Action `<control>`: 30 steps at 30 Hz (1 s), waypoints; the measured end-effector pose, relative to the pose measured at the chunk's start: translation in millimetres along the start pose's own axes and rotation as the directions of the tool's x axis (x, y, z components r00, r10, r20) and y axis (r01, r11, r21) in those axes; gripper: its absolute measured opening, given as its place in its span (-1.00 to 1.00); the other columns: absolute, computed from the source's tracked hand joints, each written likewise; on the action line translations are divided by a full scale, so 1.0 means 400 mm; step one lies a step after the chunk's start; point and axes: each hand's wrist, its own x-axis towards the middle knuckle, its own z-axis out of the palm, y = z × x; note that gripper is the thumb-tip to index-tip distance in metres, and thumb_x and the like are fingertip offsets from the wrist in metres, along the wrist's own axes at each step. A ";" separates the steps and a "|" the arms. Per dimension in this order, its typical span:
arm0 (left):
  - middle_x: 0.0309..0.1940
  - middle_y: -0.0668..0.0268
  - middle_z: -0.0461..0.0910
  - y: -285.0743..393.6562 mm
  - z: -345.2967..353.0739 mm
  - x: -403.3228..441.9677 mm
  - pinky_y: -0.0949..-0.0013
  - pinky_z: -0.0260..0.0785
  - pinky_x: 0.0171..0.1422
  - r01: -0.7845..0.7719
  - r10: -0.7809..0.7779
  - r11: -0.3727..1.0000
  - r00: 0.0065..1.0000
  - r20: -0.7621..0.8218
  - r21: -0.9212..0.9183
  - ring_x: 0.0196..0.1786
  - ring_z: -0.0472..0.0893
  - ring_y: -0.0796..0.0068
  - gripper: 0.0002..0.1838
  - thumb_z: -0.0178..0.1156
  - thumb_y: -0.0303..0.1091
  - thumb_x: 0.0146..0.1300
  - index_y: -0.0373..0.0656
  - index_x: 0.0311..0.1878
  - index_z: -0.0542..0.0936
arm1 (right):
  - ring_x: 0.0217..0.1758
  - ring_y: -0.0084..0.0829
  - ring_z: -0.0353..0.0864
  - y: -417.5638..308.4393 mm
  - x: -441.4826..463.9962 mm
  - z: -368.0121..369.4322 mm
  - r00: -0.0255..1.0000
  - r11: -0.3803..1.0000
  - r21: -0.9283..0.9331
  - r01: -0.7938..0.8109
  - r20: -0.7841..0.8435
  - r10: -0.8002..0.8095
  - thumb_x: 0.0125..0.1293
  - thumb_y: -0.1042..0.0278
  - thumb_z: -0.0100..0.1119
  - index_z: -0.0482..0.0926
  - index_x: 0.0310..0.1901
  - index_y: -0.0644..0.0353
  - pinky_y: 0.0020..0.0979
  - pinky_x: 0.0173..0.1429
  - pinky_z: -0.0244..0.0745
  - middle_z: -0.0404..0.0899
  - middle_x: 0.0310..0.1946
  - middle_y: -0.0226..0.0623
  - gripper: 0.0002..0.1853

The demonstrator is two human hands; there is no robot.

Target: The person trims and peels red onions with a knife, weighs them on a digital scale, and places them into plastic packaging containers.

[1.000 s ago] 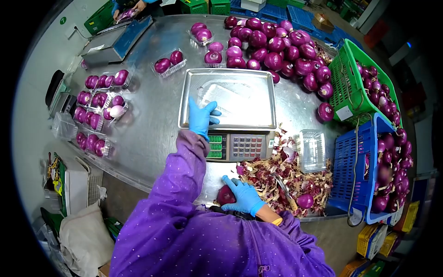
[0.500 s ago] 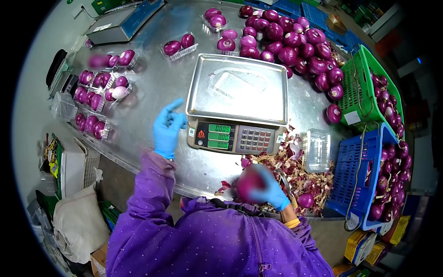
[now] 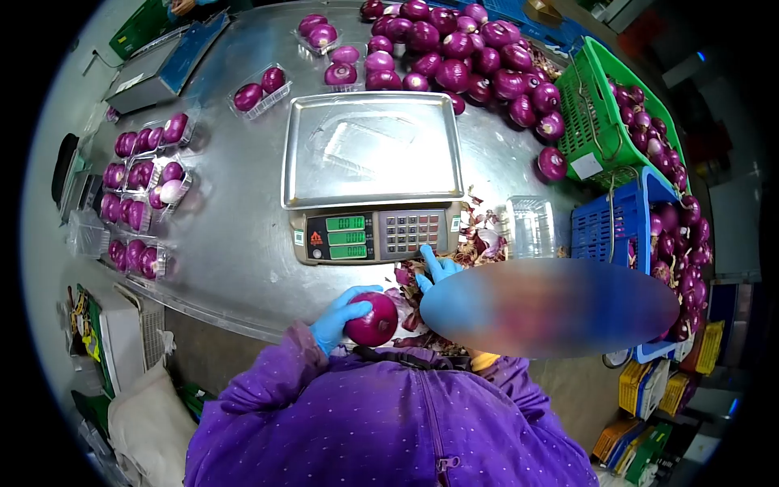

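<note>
My left hand [image 3: 331, 323], in a blue glove, is closed round a large red onion [image 3: 372, 319] near the table's front edge. My right hand [image 3: 441, 273], also gloved in blue, has its index finger stretched out to the lower keys of the digital scale [image 3: 410, 233]. Its thumb is apart, nothing shows between the fingers, and a blurred patch covers the rest of it. On top of the scale, the metal weighing pan [image 3: 373, 150] carries nothing. The display [image 3: 347, 238] glows green with digits.
Onion skins [image 3: 484, 235] lie right of the scale beside a clear plastic tray [image 3: 530, 227]. Loose red onions [image 3: 454, 49] are heaped at the back. Packed onion trays [image 3: 138, 211] stand left. A green crate [image 3: 578, 114] and a blue crate [image 3: 602, 219] of onions border the right.
The onion has gone from my right hand to my left. My left hand came down from beside the scale; my right hand rose to the keypad. A packed tray now stands at the upper left group.
</note>
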 end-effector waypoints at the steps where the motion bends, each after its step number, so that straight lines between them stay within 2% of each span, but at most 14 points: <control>1: 0.21 0.14 0.42 -0.006 -0.013 0.000 0.24 0.34 0.34 -0.030 0.035 0.992 0.999 -0.035 0.126 0.22 0.48 0.26 -0.33 0.27 -0.11 0.18 -0.18 0.31 0.33 | -0.12 -0.10 0.39 0.004 0.007 0.009 0.999 0.999 -0.049 -0.009 -0.031 0.007 0.34 0.05 0.08 0.23 0.40 0.10 -0.12 -0.01 0.27 0.44 -0.18 -0.11 -0.35; 3: 0.20 0.16 0.42 -0.031 -0.036 0.001 0.25 0.35 0.33 -0.070 0.114 0.927 0.989 -0.099 0.368 0.21 0.48 0.28 -0.29 0.38 -0.18 0.10 -0.16 0.30 0.35 | -0.10 -0.12 0.39 0.002 0.024 0.024 0.998 0.993 -0.117 -0.031 -0.058 0.024 0.33 0.07 0.08 0.24 0.39 0.09 -0.11 0.00 0.26 0.44 -0.17 -0.13 -0.36; 8: 0.15 0.11 0.44 -0.080 -0.039 0.013 0.20 0.34 0.32 -0.142 0.289 0.686 0.953 -0.089 0.714 0.17 0.49 0.19 -0.19 0.51 -0.13 -0.05 -0.16 0.28 0.38 | -0.07 -0.16 0.40 0.033 0.062 0.090 0.997 0.967 -0.245 -0.064 -0.055 0.052 0.32 0.09 0.09 0.27 0.37 0.08 -0.10 0.01 0.25 0.45 -0.15 -0.18 -0.39; 11: 0.16 0.04 0.38 -0.096 -0.032 0.010 0.13 0.30 0.33 -0.159 0.347 0.490 0.938 -0.025 0.857 0.19 0.45 0.06 -0.14 0.49 -0.05 -0.07 -0.15 0.29 0.36 | -0.07 -0.16 0.40 0.042 0.067 0.111 0.996 0.963 -0.260 -0.065 -0.075 0.047 0.31 0.09 0.10 0.29 0.35 0.08 -0.11 0.01 0.25 0.45 -0.16 -0.18 -0.40; 14: 0.19 0.01 0.35 -0.089 -0.023 0.007 0.11 0.24 0.36 -0.176 0.345 0.383 0.938 0.036 0.907 0.25 0.37 0.01 -0.15 0.46 -0.01 -0.04 -0.12 0.31 0.35 | -0.08 -0.14 0.40 0.040 0.070 0.086 0.996 0.977 -0.203 -0.060 -0.078 0.045 0.31 0.08 0.10 0.34 0.32 0.07 -0.10 -0.01 0.25 0.45 -0.18 -0.16 -0.43; 15: 0.19 -0.01 0.35 -0.086 -0.026 0.010 0.10 0.21 0.38 -0.201 0.374 0.311 0.924 0.075 0.929 0.28 0.33 -0.01 -0.15 0.45 0.01 -0.02 -0.12 0.31 0.34 | -0.10 -0.14 0.40 0.039 0.073 0.076 0.991 0.986 -0.165 -0.021 -0.136 -0.002 0.30 0.08 0.12 0.40 0.26 0.07 -0.11 -0.02 0.25 0.45 -0.19 -0.15 -0.47; 18: 0.20 -0.01 0.34 -0.081 -0.039 0.019 0.10 0.21 0.38 -0.262 0.392 0.377 0.914 0.103 0.889 0.28 0.33 -0.01 -0.15 0.44 0.02 -0.01 -0.14 0.31 0.33 | -0.13 -0.14 0.43 -0.009 0.115 -0.001 0.938 0.992 0.005 0.124 -0.327 -0.115 0.23 0.24 0.22 0.44 0.18 0.08 -0.17 -0.04 0.28 0.46 -0.22 -0.16 -0.53; 19: 0.22 -0.01 0.32 -0.082 -0.041 0.021 0.11 0.21 0.39 -0.220 0.372 0.427 0.927 0.052 0.877 0.28 0.33 -0.02 -0.15 0.44 0.01 0.00 -0.14 0.31 0.33 | -0.10 -0.14 0.43 -0.036 0.138 -0.032 0.894 0.979 0.021 0.201 -0.413 -0.174 0.20 0.30 0.24 0.44 0.18 0.10 -0.16 -0.01 0.29 0.48 -0.20 -0.16 -0.52; 20: 0.22 -0.01 0.31 -0.082 -0.046 0.021 0.12 0.21 0.39 -0.213 0.375 0.431 0.926 0.041 0.877 0.28 0.33 -0.02 -0.14 0.45 0.00 -0.01 -0.15 0.32 0.33 | -0.07 -0.12 0.43 -0.053 0.157 -0.055 0.910 0.982 0.044 0.186 -0.384 -0.155 0.19 0.32 0.25 0.43 0.18 0.11 -0.16 0.04 0.30 0.49 -0.14 -0.15 -0.51; 22: 0.23 -0.02 0.30 -0.082 -0.053 0.021 0.14 0.21 0.40 -0.204 0.383 0.440 0.923 0.023 0.875 0.28 0.33 -0.02 -0.11 0.47 -0.02 -0.04 -0.16 0.33 0.31 | -0.04 -0.08 0.46 -0.086 0.212 -0.083 0.857 0.967 -0.048 0.249 -0.454 -0.242 0.19 0.33 0.23 0.42 0.20 0.10 -0.15 0.05 0.37 0.49 -0.06 -0.12 -0.50; 25: 0.24 -0.05 0.28 -0.078 -0.058 0.009 0.17 0.20 0.42 -0.243 0.427 0.421 0.903 0.045 0.874 0.29 0.33 -0.01 -0.04 0.50 -0.05 -0.09 -0.18 0.37 0.26 | -0.09 -0.05 0.53 -0.126 0.308 -0.081 0.857 0.953 -0.059 0.296 -0.424 -0.293 0.19 0.35 0.22 0.46 0.12 0.10 -0.14 0.02 0.45 0.48 0.01 -0.09 -0.58; 28: 0.24 -0.07 0.27 -0.058 -0.054 -0.008 0.17 0.19 0.43 -0.172 0.323 0.480 0.946 0.010 0.860 0.30 0.33 -0.01 0.02 0.51 -0.07 -0.12 -0.20 0.40 0.21 | -0.16 -0.05 0.58 -0.109 0.399 -0.036 0.937 0.965 -0.049 0.258 -0.232 -0.262 0.20 0.34 0.20 0.53 -0.05 0.14 -0.12 -0.02 0.50 0.49 0.06 -0.11 -0.73; 29: 0.25 -0.07 0.27 -0.053 -0.055 -0.011 0.17 0.20 0.43 -0.157 0.299 0.503 0.954 -0.001 0.850 0.30 0.33 -0.01 0.05 0.52 -0.11 -0.13 -0.19 0.41 0.18 | -0.20 -0.16 0.61 -0.070 0.432 -0.001 0.921 0.953 -0.060 0.297 -0.244 -0.303 0.21 0.40 0.20 0.56 -0.23 0.18 -0.22 -0.04 0.52 0.55 0.02 -0.16 -0.88; 30: 0.24 -0.07 0.27 -0.060 -0.064 -0.010 0.18 0.20 0.42 -0.175 0.320 0.539 0.947 -0.008 0.824 0.30 0.33 0.00 0.05 0.53 -0.12 -0.14 -0.19 0.41 0.18 | -0.18 -0.21 0.61 -0.070 0.438 -0.023 0.919 0.951 0.056 0.305 -0.278 -0.279 0.21 0.42 0.20 0.57 -0.24 0.18 -0.25 -0.03 0.52 0.57 -0.01 -0.19 -0.90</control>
